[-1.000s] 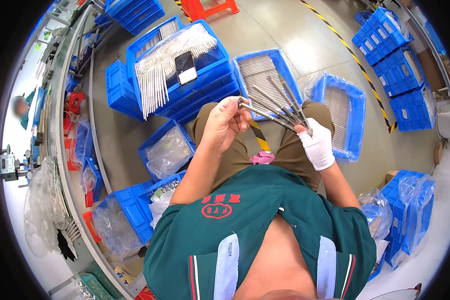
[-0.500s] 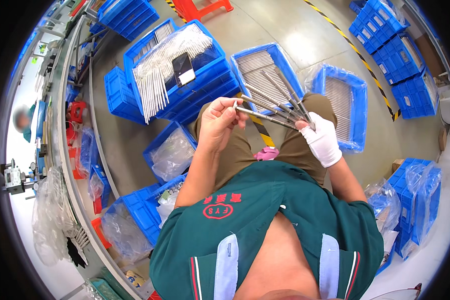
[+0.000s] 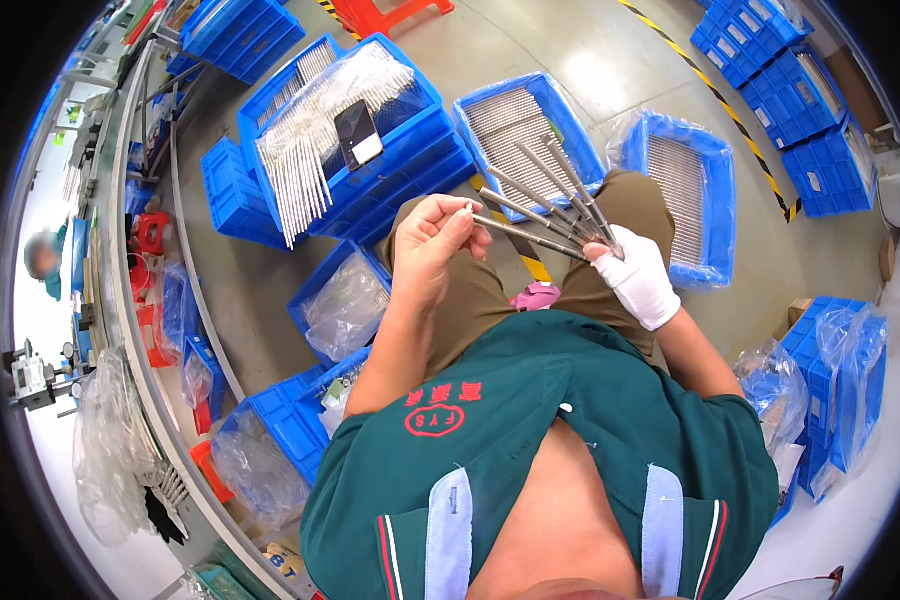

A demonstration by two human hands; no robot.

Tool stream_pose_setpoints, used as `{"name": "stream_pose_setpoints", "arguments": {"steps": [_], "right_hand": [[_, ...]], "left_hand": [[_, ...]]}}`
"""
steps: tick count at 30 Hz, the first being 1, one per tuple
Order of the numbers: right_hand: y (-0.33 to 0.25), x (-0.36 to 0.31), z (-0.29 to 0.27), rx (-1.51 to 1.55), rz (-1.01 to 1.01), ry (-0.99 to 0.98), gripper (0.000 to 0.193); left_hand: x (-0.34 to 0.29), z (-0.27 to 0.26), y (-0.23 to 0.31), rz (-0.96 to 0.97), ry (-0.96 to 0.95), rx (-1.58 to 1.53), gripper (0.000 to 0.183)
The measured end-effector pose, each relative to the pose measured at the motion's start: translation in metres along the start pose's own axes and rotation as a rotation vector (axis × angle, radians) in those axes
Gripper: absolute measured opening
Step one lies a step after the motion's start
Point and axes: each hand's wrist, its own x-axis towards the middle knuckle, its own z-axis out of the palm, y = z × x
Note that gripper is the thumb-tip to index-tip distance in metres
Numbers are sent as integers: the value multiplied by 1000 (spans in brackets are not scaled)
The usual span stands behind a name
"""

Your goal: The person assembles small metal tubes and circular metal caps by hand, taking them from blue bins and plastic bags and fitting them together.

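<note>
My right hand [image 3: 638,280], in a white glove with bare thumb tip, grips a fan of several slender grey metal rods [image 3: 542,240] by their near ends. Their far ends spread up and to the left above my lap. Bare and closed in a pinch, my left hand [image 3: 432,250] is at the tip of the lowest rod. A tiny pale bit shows between its thumb and forefinger, too small to name. Beyond the hands, a blue crate [image 3: 592,150] holds rows of similar rods.
Another rod-filled blue crate [image 3: 722,230] stands at the right. On the left, stacked crates [image 3: 410,160] carry loose rods and a phone [image 3: 358,135]. Plastic-lined bins [image 3: 300,290] sit by my left leg, beside a long workbench [image 3: 135,330]. A pink cloth [image 3: 536,296] lies between my knees.
Both hands stay almost in place, the rods still fanned in the right one. The view has shifted slightly.
</note>
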Motion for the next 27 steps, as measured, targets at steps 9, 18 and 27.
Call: {"name": "stream_pose_setpoints", "arguments": {"steps": [9,18,27], "right_hand": [[-5,-9,4,239,217,-258,16],[-6,-14,4,510,473,-414,23],[-9,-21,12,7,74,-206,21]], "left_hand": [[-6,-10,1,-53,-12,104,22],[-11,-21,-10,32,-129,-5,25],[-17,-8,0,-97,13,184,21]]}}
